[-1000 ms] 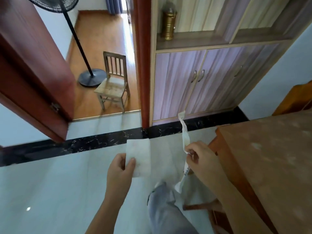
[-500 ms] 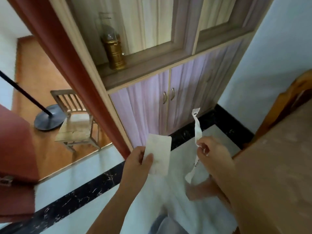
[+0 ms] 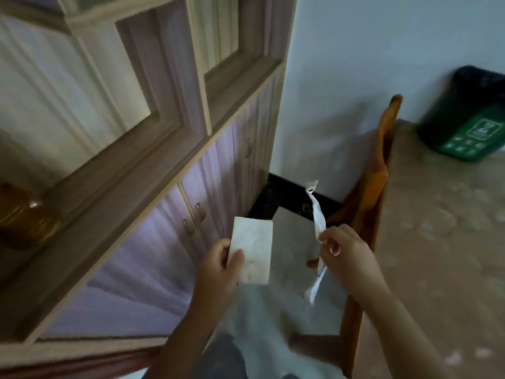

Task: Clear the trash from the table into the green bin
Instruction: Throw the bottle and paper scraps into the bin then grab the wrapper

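Note:
My left hand (image 3: 221, 265) pinches a flat, off-white folded paper (image 3: 254, 251) by its lower left corner. My right hand (image 3: 345, 250) grips a long, thin white wrapper strip (image 3: 317, 217) near its middle; the strip sticks up above the fist and dangles below it. Both hands hover over the pale floor, left of the wooden table (image 3: 437, 242). The green bin (image 3: 470, 124), lined with a black bag, stands on the table at the far right.
A tall wood and lilac cabinet (image 3: 169, 165) fills the left side, with a brass vessel (image 3: 21, 214) on its shelf. An orange wooden chair (image 3: 374, 170) stands between my hands and the table. A pale wall rises behind.
The view has swung right, away from the doorway, and the green bin has come into view on the table. Both hands hold the same papers as before.

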Demonstrator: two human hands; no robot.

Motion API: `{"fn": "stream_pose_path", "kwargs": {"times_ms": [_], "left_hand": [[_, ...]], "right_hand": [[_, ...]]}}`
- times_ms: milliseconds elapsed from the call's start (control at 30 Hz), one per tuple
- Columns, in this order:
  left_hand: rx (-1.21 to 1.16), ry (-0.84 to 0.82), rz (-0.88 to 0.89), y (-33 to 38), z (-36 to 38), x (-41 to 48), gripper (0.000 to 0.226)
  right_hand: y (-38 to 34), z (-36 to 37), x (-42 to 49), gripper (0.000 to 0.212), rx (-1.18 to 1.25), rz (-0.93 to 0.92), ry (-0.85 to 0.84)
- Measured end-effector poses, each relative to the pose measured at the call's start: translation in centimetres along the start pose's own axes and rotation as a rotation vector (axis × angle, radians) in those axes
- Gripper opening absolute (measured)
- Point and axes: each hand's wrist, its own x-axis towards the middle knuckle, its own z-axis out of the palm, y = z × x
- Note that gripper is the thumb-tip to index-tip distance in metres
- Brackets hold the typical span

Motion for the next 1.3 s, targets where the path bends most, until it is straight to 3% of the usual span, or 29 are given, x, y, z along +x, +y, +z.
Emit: {"fn": "stream_pose_path", "kwargs": {"times_ms": [200,267,400,800,1000,1300], "left_hand": [[-0.026,-0.187,0.034,3.5,3.3,10.2,0.012],[-0.023,-0.26,0.042,4.3,5.6,13.0,0.006],[-0.009,-0.391,0.09,6.4,11.4,18.4,0.018],[0.026,-0.652,0.304,18.4,29.1,28.8,0.007],[0.031,-0.741,0.288,21.2,35.2,32.1,0.008],[0.034,-0.885,0.423,28.0,44.8,40.9,0.006]], "right_hand": [[0.6,-0.3,6.4,0.016,0.026,0.108,0.169],[2.5,-0.7,7.5,0.017,0.024,0.192,0.201],[7.4,-2.9,10.4,0.014,0.014,0.349,0.276],[19.6,-12.8,19.6,0.013,-0.024,0.542,0.577],[24.2,-15.6,22.7,0.013,-0.063,0.626,0.609],[30.1,-23.6,31.9,0.01,-0.171,0.668,0.652]]}}
